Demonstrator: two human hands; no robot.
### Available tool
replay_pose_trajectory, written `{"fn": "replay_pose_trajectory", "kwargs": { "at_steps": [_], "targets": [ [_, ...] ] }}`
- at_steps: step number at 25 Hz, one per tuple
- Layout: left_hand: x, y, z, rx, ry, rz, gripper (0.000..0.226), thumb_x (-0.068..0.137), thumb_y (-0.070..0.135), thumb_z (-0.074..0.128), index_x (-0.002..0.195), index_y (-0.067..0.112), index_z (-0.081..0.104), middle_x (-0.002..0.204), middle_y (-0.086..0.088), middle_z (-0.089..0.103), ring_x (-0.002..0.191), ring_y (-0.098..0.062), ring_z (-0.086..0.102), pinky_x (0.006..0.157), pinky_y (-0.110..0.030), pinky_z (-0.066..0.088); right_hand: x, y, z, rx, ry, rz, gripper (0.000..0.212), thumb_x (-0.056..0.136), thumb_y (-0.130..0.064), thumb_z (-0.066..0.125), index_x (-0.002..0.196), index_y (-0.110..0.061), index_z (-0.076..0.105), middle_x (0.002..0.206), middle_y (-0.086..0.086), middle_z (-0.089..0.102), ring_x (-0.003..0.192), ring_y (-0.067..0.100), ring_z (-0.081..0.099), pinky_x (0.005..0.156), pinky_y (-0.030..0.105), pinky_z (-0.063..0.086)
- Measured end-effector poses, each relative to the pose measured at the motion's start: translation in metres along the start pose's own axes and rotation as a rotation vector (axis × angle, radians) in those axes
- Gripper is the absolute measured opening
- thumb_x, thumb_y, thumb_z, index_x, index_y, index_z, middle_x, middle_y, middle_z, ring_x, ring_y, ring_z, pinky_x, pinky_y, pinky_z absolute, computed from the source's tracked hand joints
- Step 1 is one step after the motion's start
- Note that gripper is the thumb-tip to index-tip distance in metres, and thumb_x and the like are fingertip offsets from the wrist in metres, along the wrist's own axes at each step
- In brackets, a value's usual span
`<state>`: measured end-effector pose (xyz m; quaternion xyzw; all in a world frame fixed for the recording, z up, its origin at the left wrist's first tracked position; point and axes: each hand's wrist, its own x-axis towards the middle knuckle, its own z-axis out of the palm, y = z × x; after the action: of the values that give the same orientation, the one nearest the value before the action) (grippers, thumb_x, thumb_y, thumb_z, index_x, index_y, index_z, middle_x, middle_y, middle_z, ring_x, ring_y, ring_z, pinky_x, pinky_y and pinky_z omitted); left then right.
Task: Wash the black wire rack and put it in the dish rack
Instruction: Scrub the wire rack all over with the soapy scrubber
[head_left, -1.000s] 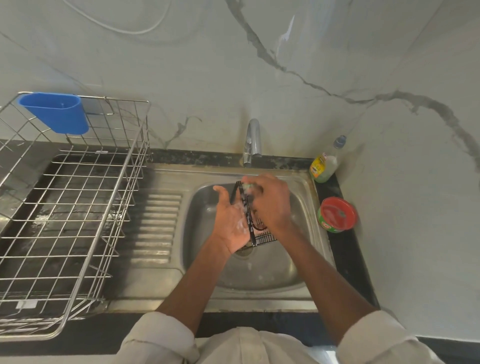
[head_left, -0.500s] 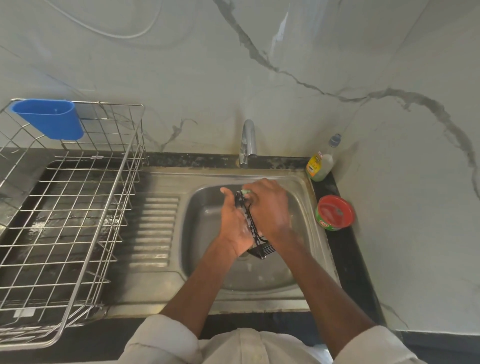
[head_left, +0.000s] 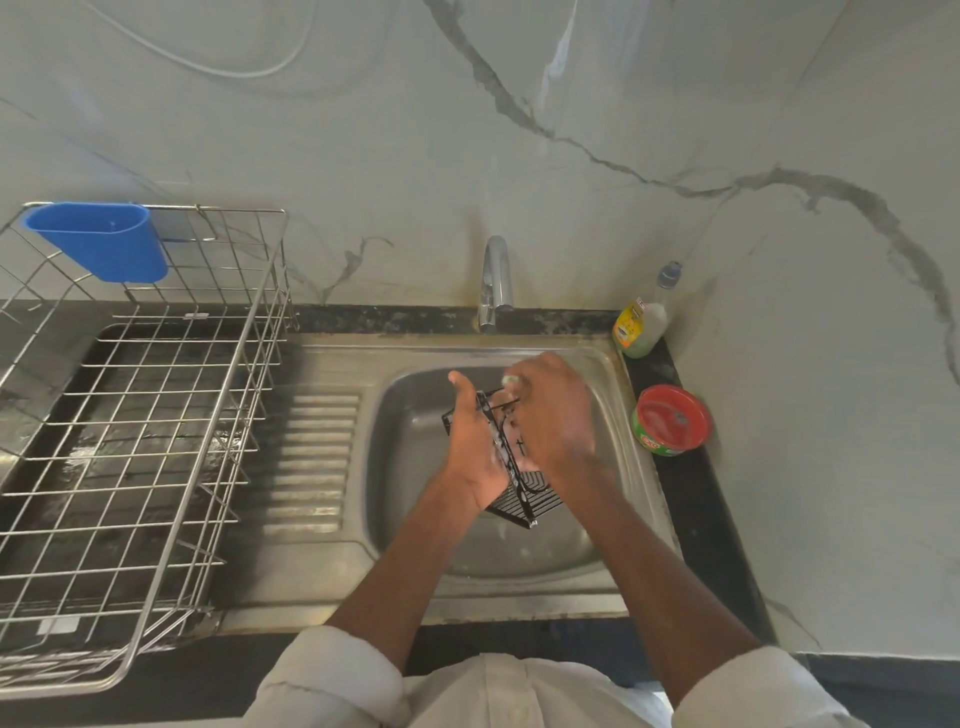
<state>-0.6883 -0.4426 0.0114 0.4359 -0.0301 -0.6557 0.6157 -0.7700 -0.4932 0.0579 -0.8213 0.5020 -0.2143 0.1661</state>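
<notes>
The scrubbing step looks to be in hand: the person holds the black wire rack (head_left: 524, 493) on edge over the sink (head_left: 415, 509), with soap foam on both hands. The left hand (head_left: 475, 447) grips the rack from its left side, thumb up along the top edge and fingers wrapped behind the wires. The right hand (head_left: 553, 415) is curled around a small greenish scrubber (head_left: 511, 381) and presses it against the rack's right side near the top.

No water runs from the tap (head_left: 496, 280), so rinsing seems not yet done. The next move probably calls for working the scrubber down to the lower wires, then rinsing off the foam. After that the rack must go well to the left, into the dish rack (head_left: 156, 467) on the counter.

The rack is thin, dark and stiff, made of close parallel wires in a frame. Only its lower corner and top edge show clearly; the hands hide the middle.
</notes>
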Motion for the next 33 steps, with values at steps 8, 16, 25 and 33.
{"fn": "replay_pose_trajectory", "kwargs": {
  "at_steps": [8,16,25,33],
  "targets": [
    [-0.001,-0.001,0.004,0.042,0.024,0.061,0.085,0.103,0.078,0.015,0.126,0.019,0.072,0.115,-0.007,0.081,0.111,-0.022,0.078,0.075,-0.031,0.063,0.003,-0.016,-0.004,0.335,-0.012,0.035,0.013,0.092,-0.01,0.073,0.099,-0.017,0.082,0.094,-0.003,0.077,0.085,0.008,0.069,0.078,0.017,0.053],
    [0.001,0.002,-0.008,-0.132,-0.032,0.094,0.079,0.108,0.069,0.028,0.11,0.012,0.082,0.113,-0.015,0.078,0.108,-0.029,0.077,0.094,-0.04,0.06,-0.025,-0.01,-0.004,0.228,-0.133,-0.159,0.029,0.084,0.004,0.071,0.092,-0.021,0.083,0.089,-0.001,0.076,0.082,0.017,0.068,0.079,0.034,0.056],
    [0.01,0.001,-0.013,-0.235,-0.145,0.047,0.079,0.105,0.069,0.044,0.143,0.001,0.06,0.133,-0.02,0.063,0.122,-0.031,0.065,0.111,-0.044,0.05,-0.029,-0.007,-0.002,0.257,-0.11,-0.198,0.028,0.081,0.005,0.073,0.093,-0.018,0.082,0.091,-0.002,0.074,0.083,0.013,0.063,0.078,0.027,0.054],
    [0.004,0.013,-0.012,-0.275,-0.072,0.127,0.077,0.106,0.07,0.034,0.096,0.012,0.084,0.112,-0.014,0.072,0.094,-0.026,0.073,0.082,-0.036,0.062,-0.046,0.016,-0.004,0.211,-0.152,-0.173,0.027,0.08,0.002,0.078,0.089,-0.023,0.082,0.088,-0.006,0.072,0.082,0.016,0.066,0.074,0.036,0.055]
  ]
}}
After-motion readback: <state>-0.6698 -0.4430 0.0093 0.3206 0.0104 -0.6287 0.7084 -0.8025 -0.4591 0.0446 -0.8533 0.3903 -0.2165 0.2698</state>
